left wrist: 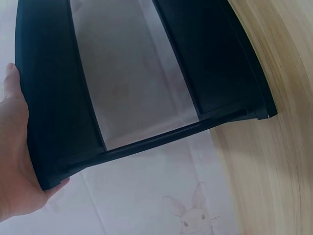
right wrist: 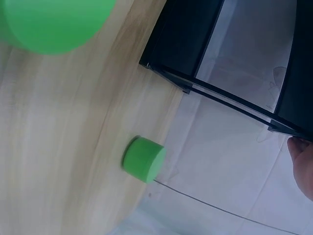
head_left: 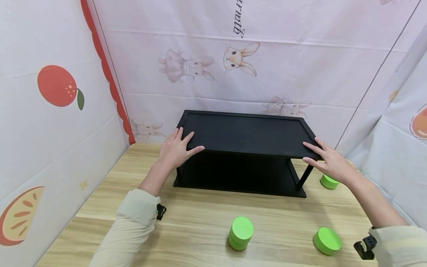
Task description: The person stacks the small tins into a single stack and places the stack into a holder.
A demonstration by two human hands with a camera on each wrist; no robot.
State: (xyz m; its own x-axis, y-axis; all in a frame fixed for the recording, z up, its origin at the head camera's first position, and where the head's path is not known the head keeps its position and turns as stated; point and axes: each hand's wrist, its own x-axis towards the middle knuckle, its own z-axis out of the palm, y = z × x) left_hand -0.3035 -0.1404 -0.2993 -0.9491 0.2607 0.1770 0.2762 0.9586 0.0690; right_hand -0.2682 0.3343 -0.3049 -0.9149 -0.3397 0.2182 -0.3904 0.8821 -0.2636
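A black two-tier shelf rack (head_left: 247, 133) stands on the wooden table against the rear cloth. My left hand (head_left: 175, 148) rests on the left front corner of its upper tier, fingers spread over the top and thumb along the front edge. At the opposite corner my right hand (head_left: 330, 159) lies the same way, with fingertips on the rim. From below, the left wrist view shows the rack's open side (left wrist: 156, 142) and part of the left hand (left wrist: 19, 147). Only a piece of the right hand (right wrist: 304, 164) appears in the right wrist view, touching the upper tier's edge.
Two stacked green round blocks (head_left: 241, 233) stand in front of the rack. Another green cylinder (head_left: 327, 241) is at front right, and one more (head_left: 329, 181) sits behind the right forearm. Printed cloth walls (head_left: 60, 148) enclose the table (head_left: 193, 222) at the left, back and right.
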